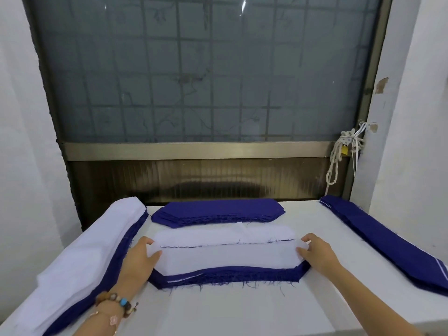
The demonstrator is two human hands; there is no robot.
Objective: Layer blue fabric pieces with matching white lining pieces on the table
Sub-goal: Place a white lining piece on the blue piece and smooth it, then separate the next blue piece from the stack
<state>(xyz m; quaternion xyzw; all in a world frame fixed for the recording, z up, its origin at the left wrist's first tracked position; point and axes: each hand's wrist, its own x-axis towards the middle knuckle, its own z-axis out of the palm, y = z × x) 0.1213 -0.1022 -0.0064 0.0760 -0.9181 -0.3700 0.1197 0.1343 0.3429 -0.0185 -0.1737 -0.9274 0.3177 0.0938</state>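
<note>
A thin, matt white lining piece (228, 257), long with cut-off corners, was laid flat on a stack of blue fabric pieces (230, 277) of the same shape near the middle of the white table (230, 309). The woven blue cloth showed as a border along the near edge, its cut edges frayed into loose threads. The lining's left end was pinched by the left hand (138, 258), thumb on top and fingers curled at the edge. Its right end was gripped by the right hand (317, 253), fingers curled over the corner. Just behind, further white lining (242, 232) was seen past a line of blue threads, and beyond it a second blue stack (218, 213) with frayed edges. A long pile of white cloth (84, 258) over blue was laid along the left side, and long blue strips (388, 241) along the right. A beaded bracelet (116, 300) of wooden and turquoise beads was worn on the left wrist. A knotted white rope (333, 163) and a brass padlock (344, 150) were hung beside the frosted window (206, 69).
</note>
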